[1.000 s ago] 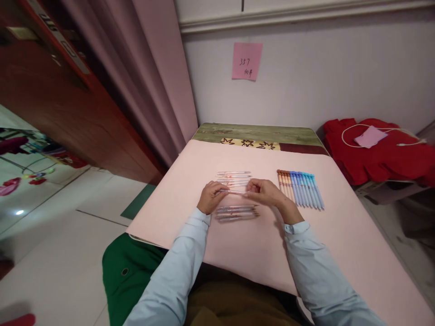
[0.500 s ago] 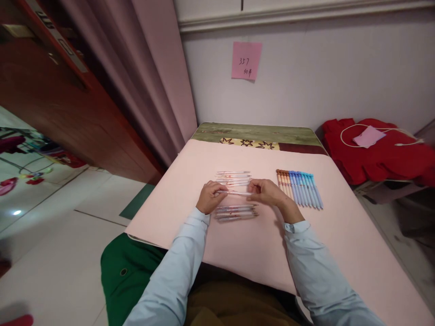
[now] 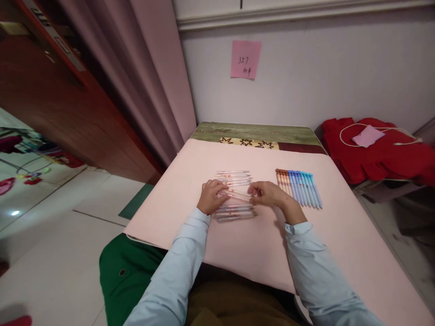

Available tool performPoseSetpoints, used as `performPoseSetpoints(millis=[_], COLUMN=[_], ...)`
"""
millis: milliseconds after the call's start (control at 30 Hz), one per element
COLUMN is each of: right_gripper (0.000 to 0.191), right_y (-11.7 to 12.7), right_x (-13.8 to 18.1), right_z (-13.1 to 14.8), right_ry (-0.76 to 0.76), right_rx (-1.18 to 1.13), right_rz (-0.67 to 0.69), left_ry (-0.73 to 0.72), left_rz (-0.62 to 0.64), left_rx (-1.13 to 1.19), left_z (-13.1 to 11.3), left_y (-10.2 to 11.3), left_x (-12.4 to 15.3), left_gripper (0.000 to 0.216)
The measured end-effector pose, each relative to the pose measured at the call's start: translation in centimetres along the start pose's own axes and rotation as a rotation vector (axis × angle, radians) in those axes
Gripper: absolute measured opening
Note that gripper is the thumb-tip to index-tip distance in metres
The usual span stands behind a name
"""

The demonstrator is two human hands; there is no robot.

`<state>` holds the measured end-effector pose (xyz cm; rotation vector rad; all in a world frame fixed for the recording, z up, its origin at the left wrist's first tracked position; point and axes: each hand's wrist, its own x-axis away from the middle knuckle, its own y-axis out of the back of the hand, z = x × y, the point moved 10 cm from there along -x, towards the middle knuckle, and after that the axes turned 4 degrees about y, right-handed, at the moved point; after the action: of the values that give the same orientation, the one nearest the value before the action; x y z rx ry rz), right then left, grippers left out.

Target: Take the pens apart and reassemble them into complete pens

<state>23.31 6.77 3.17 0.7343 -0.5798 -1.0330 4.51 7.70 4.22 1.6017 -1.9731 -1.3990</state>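
Note:
A slim whitish pen (image 3: 239, 195) with reddish print is held between my two hands, tilted slightly down to the right. My left hand (image 3: 211, 197) pinches its left end, and the fingers of my right hand (image 3: 270, 194) close on its right end. Just beyond it lies a group of similar pale pens (image 3: 233, 175), side by side. Nearer to me is a second group of pale pens (image 3: 236, 213) with dark tips pointing right. A neat row of brown-topped and blue-topped pens (image 3: 301, 189) lies to the right of my right hand.
The pens rest on a pale pink table cover (image 3: 244, 253). Along the far edge shows a green wood-patterned strip (image 3: 265, 131). A red cloth (image 3: 370, 154) with a white cable lies beyond the right side. A green stool (image 3: 129, 276) stands at left, near a wooden door (image 3: 78, 99).
The pen between my hands has tilted, from nearly level to sloping down to the right. Both hands have stayed almost in place.

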Motion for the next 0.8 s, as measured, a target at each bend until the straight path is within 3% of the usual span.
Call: performPoseSetpoints(millis=[300, 500, 633, 800], right_gripper=[0.019, 0.017, 0.016, 0.016], right_y=[1.5, 2.5, 2.3, 1.7], right_x=[-0.1, -0.1, 0.1, 0.2], right_z=[1.9, 1.6, 0.1, -0.2], right_ry=[0.027, 0.055, -0.027, -0.005], right_rx=[0.182, 0.217, 0.12, -0.051], right_rz=[-0.196, -0.327, -0.303, -0.239], left_ry=[0.014, 0.032, 0.081, 0.097], left_rz=[-0.073, -0.151, -0.223, -0.176], left_rx=[-0.068, 0.047, 0.126, 0.123], left_z=[-0.3, 0.1, 1.2, 1.6], left_y=[0.5, 1.3, 2.3, 1.8], left_x=[-0.2, -0.2, 0.3, 0.4], left_gripper=[0.015, 0.018, 0.022, 0.023])
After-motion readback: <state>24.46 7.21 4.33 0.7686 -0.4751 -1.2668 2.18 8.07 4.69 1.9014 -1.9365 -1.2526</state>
